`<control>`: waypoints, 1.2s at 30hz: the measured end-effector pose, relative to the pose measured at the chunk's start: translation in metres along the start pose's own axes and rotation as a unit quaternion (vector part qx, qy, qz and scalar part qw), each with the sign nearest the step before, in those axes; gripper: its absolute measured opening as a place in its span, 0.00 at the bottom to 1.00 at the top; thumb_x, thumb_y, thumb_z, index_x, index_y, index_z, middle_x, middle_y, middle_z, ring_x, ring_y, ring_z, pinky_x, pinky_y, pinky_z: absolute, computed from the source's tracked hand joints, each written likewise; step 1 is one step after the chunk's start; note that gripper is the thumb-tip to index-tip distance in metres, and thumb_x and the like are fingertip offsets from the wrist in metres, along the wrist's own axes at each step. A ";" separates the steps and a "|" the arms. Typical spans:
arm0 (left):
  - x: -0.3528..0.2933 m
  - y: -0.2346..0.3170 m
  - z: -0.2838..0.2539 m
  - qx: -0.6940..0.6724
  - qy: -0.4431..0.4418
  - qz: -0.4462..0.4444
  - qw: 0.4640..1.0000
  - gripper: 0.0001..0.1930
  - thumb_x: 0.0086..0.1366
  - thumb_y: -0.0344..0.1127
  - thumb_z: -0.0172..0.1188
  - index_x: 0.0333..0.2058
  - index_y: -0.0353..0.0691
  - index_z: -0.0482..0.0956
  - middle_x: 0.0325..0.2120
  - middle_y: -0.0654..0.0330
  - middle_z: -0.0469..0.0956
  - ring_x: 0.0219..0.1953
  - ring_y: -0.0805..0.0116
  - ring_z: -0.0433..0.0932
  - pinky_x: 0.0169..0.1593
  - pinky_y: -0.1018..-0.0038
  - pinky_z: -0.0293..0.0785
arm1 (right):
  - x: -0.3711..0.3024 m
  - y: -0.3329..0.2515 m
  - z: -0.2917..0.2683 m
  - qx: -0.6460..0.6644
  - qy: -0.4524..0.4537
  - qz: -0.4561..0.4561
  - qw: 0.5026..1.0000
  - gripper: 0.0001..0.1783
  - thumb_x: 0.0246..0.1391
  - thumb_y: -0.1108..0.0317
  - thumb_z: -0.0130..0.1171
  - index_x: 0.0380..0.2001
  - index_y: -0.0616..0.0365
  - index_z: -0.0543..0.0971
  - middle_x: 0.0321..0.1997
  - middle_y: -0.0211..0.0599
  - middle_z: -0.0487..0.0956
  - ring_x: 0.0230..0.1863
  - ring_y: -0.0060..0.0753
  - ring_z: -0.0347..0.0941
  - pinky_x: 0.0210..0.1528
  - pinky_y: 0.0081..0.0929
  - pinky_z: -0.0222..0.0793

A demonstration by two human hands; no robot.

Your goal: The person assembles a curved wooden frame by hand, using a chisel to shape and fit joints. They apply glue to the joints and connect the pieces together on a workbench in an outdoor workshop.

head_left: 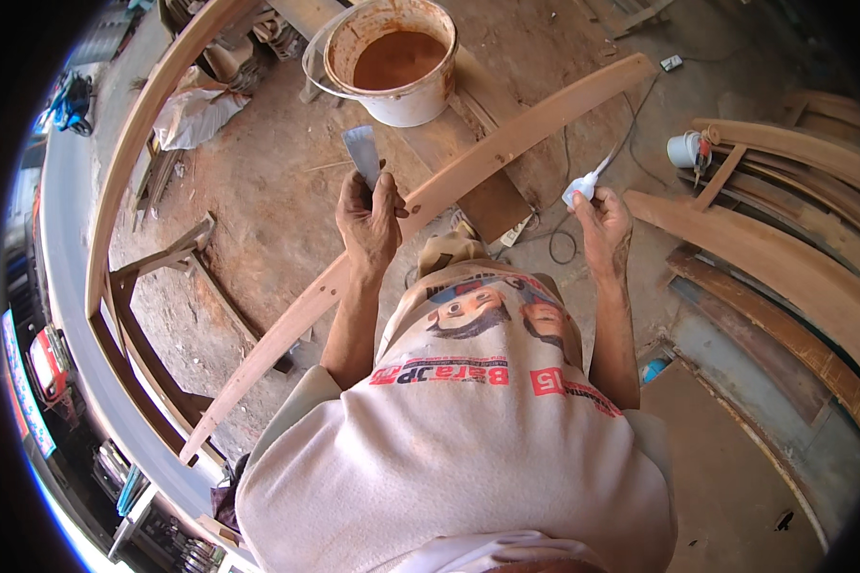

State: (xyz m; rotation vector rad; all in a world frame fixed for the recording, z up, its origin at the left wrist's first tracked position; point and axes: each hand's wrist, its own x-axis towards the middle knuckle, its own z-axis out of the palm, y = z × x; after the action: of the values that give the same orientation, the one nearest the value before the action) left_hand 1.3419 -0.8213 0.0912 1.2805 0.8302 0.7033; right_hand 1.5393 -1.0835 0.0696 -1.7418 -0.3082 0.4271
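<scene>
My left hand is closed around a flat grey-blue blade, like a scraper or putty knife, that sticks up past the fingers. In my right hand is a small white glue bottle with a thin nozzle pointing up and away. A long, slightly curved wooden board with several small dark holes or knots runs diagonally between and below my hands. The left hand is over or beside the board; whether they touch I cannot tell. The bottle is apart from the board, to its right.
A white bucket of brown liquid stands beyond the board. Curved wooden frames lie left and right. A white pot sits by the right frame. A dark cord crosses the floor. A white sack rests far left.
</scene>
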 end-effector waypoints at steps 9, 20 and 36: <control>0.040 0.008 -0.032 -0.024 0.088 -0.028 0.995 0.14 0.78 0.38 0.61 0.51 0.32 0.78 0.30 0.63 0.78 0.29 0.77 0.77 0.35 0.77 0.80 | 0.110 -0.112 0.130 -0.108 -0.133 -0.150 0.974 0.12 0.64 0.67 0.67 0.45 0.64 0.81 0.40 0.40 0.87 0.40 0.24 0.83 0.44 0.28 0.80; 0.042 -0.001 -0.049 -0.026 0.214 -0.026 0.976 0.13 0.79 0.38 0.57 0.50 0.32 0.80 0.31 0.62 0.78 0.30 0.76 0.78 0.40 0.73 0.84 | 0.244 -0.117 0.283 -0.406 -0.370 -0.183 0.815 0.20 0.65 0.55 0.63 0.43 0.65 0.85 0.44 0.61 0.86 0.49 0.61 0.83 0.54 0.52 0.76; 0.072 -0.007 0.006 0.409 -0.189 0.075 0.890 0.12 0.72 0.35 0.61 0.50 0.41 0.85 0.43 0.49 0.83 0.44 0.43 0.82 0.48 0.55 0.79 | 0.210 -0.165 0.199 -0.161 -0.199 -0.323 0.911 0.12 0.61 0.68 0.68 0.44 0.62 0.80 0.35 0.40 0.84 0.36 0.35 0.82 0.42 0.34 0.79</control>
State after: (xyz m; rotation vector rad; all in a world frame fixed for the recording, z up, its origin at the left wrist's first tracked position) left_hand 1.3858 -0.7654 0.0749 2.1788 0.7221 0.1755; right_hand 1.6435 -0.7839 0.1714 -1.7327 -1.2685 0.2419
